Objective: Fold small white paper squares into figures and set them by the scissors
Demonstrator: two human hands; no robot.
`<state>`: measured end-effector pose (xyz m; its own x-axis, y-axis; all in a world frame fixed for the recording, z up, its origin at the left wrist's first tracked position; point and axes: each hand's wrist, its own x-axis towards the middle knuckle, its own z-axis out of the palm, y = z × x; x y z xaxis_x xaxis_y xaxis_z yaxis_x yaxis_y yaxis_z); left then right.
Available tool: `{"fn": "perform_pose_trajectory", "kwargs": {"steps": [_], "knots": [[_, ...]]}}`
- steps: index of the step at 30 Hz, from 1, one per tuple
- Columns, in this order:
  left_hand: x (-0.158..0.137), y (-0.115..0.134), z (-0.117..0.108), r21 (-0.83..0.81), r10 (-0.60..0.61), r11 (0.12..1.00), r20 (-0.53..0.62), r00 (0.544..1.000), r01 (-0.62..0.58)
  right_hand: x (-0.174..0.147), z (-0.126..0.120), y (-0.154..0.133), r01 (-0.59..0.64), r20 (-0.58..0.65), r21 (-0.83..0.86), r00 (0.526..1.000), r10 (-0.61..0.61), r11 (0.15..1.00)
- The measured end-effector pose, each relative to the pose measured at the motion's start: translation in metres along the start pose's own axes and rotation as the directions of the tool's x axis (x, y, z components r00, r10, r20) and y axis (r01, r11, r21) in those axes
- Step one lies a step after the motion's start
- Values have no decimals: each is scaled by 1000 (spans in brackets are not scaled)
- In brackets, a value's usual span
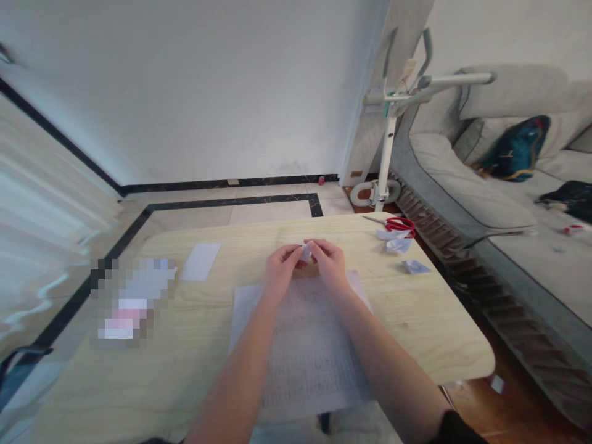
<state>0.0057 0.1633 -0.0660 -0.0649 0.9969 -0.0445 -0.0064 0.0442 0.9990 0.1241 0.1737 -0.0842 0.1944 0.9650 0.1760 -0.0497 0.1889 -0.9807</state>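
Both hands meet over the middle of the wooden table (pixel 208 320), pinching one small piece of white paper (pixel 306 252). My left hand (pixel 281 266) grips it from the left and my right hand (pixel 329 260) from the right, fingertips almost touching. Much of the paper is hidden behind the fingers, so its folds cannot be made out. Beneath my wrists and forearms lies a large printed sheet (pixel 314 351), covered in rows of faint marks.
Red-handled scissors (pixel 401 226) lie at the far right of the table beside crumpled paper scraps (pixel 398 245) and a folded paper piece (pixel 415 266). A flat white sheet (pixel 200 261) rests on the left, near a blurred-out patch. A grey sofa (pixel 481 197) stands beyond the right edge.
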Motion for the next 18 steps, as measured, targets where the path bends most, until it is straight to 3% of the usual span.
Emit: {"fn": "perform_pose_trajectory", "kwargs": {"steps": [18], "knots": [[0,0,-1,11,21,1000,-55,998,-20,0,3,-1,-87,21,50,996,86,995]]}}
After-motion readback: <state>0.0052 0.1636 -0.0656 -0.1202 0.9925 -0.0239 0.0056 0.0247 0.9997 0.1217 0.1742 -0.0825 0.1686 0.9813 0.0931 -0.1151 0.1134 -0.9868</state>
